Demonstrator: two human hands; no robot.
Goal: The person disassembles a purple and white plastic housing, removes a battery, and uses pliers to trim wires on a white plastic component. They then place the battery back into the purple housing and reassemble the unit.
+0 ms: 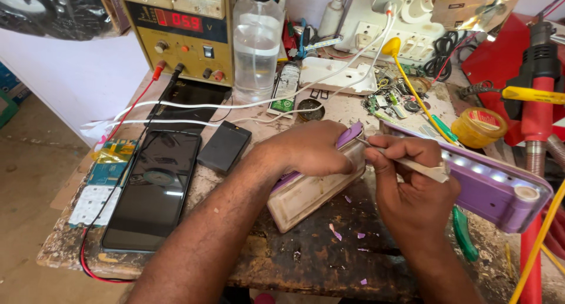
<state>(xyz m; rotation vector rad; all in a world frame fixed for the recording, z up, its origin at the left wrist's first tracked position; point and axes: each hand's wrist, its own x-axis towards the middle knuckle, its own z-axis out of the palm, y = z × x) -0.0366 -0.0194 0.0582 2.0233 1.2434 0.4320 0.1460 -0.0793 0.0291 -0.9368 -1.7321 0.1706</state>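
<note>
A purple and cream plastic casing [306, 189], long and boxy, is seen lying tilted at the middle of the worn, stained wooden table [306, 263]. It is pressed down by the left hand [309, 148], whose palm and fingers are closed over its far end. A thin pale metal tool [406, 163] is gripped in the right hand [409, 192], fingers curled tightly around it, and its tip is set against the far edge of the casing just beside the left hand. A purple lamp bar with a row of lit white lights [482, 174] is stretched from the casing towards the right. Small purple chips [335, 232] are scattered on the table near the casing. To the left, a black smartphone [154, 186] is laid flat, with a small black rectangular battery [223, 146] just beside its far right corner and bare circuit boards [103, 180] at its left. At the far side, a clear plastic bottle [256, 51] is stood upright, largely filled with a clear liquid, beside a yellow bench power supply with a red digital display [179, 30]. A round yellow tin with a red-labelled lid [481, 126] is set at the far right; the lid is on, so its contents cannot be told. A green-handled tool [463, 233] is lain near the right wrist.
</note>
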